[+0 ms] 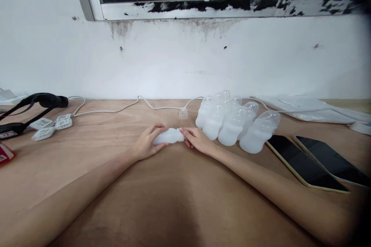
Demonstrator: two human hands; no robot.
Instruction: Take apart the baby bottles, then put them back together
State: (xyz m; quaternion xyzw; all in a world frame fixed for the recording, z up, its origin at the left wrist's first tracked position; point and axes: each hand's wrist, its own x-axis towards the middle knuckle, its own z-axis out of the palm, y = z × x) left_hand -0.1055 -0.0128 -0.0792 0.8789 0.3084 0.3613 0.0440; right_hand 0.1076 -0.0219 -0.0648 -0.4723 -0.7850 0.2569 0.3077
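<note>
A white, translucent baby bottle (169, 136) lies on its side between my hands, just above or on the wooden table. My left hand (150, 141) is wrapped round its base end. At the neck end, the fingers of my right hand (197, 139) pinch the bottle's top; what exactly they cover there is hidden. Behind the hands, a small clear dome cap (182, 113) stands by itself on the table. To the right of my right hand, several similar white bottles (230, 127) with clear domed caps stand in a close group.
Two dark-screened phones (307, 162) lie at the right. A white cable (116, 112) runs along the wall, with a plastic bag (304, 108) at the back right. At the left are a black strap-like headset (43, 102), white labelled packets (53, 124) and a red item (5, 153).
</note>
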